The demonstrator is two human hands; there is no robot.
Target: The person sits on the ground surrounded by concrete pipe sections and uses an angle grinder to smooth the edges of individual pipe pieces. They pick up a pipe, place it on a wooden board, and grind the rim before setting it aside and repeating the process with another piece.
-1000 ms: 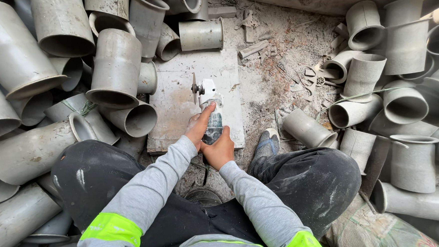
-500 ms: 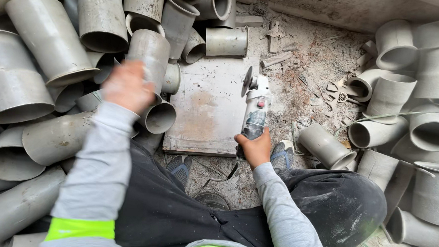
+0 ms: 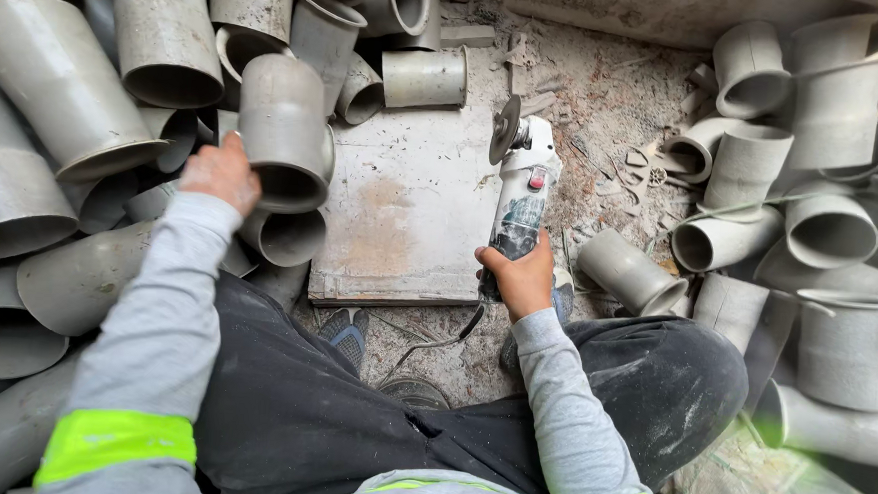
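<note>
The right hand is clamping its fingers around a dusty white angle grinder — disc upright, lying at the grey slab's right edge. The left hand is gripping a dull grey, flared pipe fitting — its fingers hidden behind it.

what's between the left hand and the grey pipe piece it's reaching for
Nothing visible: the left hand already rests against the side of the grey pipe piece. The right hand holds the angle grinder apart, over the slab.
</note>
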